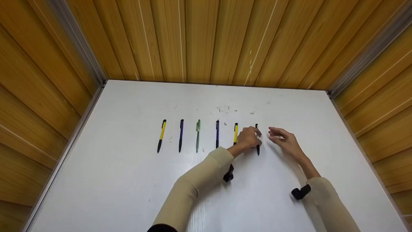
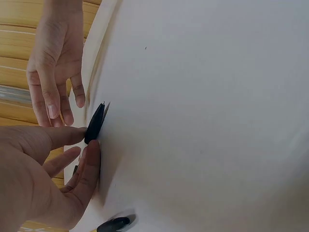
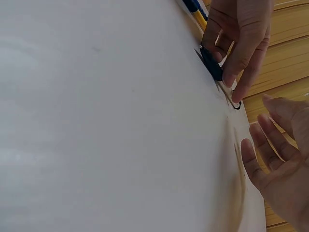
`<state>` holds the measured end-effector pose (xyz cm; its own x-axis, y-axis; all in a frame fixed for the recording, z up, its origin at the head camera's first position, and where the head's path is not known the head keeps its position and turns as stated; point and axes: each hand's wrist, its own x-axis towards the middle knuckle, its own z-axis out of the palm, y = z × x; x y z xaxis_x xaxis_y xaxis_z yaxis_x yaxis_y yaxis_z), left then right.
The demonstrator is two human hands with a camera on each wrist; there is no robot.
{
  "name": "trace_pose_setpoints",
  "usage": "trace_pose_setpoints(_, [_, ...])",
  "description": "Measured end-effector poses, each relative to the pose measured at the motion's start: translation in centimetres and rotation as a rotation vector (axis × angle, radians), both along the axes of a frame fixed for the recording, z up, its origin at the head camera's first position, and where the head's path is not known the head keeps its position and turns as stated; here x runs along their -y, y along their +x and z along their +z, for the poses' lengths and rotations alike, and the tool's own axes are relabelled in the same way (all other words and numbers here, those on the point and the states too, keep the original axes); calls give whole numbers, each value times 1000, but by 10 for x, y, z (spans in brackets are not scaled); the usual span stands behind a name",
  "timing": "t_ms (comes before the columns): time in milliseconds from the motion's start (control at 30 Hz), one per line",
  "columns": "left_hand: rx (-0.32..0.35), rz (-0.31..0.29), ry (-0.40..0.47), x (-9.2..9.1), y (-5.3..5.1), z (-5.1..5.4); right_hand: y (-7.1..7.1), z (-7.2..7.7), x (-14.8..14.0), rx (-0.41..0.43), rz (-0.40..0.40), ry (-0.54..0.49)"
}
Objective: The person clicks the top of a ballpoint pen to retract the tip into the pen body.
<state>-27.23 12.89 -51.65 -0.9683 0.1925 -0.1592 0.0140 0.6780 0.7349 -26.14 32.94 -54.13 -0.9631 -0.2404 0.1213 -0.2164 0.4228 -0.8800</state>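
At the right end of a row of pens, my left hand (image 1: 248, 138) pinches a pen (image 1: 258, 150) with a black grip and a pale barrel; its middle is hidden by the fingers. In the left wrist view the black grip (image 2: 95, 126) shows between thumb and finger, its tip close to the table. My right hand (image 1: 286, 141) hovers just right of that pen, fingers loosely bent, holding nothing. Left of the left hand lies a yellow pen (image 1: 236, 129), partly covered by it. A dark blue pen (image 1: 217, 132) comes before it in the row.
Farther left on the white table (image 1: 128, 180) lie a green clear pen (image 1: 198, 132), another blue pen (image 1: 181, 133) and a yellow-and-black pen (image 1: 162, 133), roughly parallel and spaced apart. Wood-patterned walls (image 1: 199, 42) enclose the back and sides. Dark smudges (image 1: 223, 110) mark the tabletop behind the pens.
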Motion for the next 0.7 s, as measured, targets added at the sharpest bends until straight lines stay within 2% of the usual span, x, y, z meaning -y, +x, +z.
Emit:
trace_pose_setpoints(100, [-19, -11, -59, -2, 0, 0, 1, -2, -2, -5, -3, -4])
trace_pose_setpoints(200, [-44, -18, -81, -3, 0, -1, 2, -3, -3, -11, -2, -8])
trace_pose_setpoints(467, [-75, 9, -143, -3, 1, -4, 3, -2, 0, 12, -19, -14])
trace_pose_setpoints(700, [-54, 9, -101, -1, 0, 2, 4, -1, 0, 16, -9, -21])
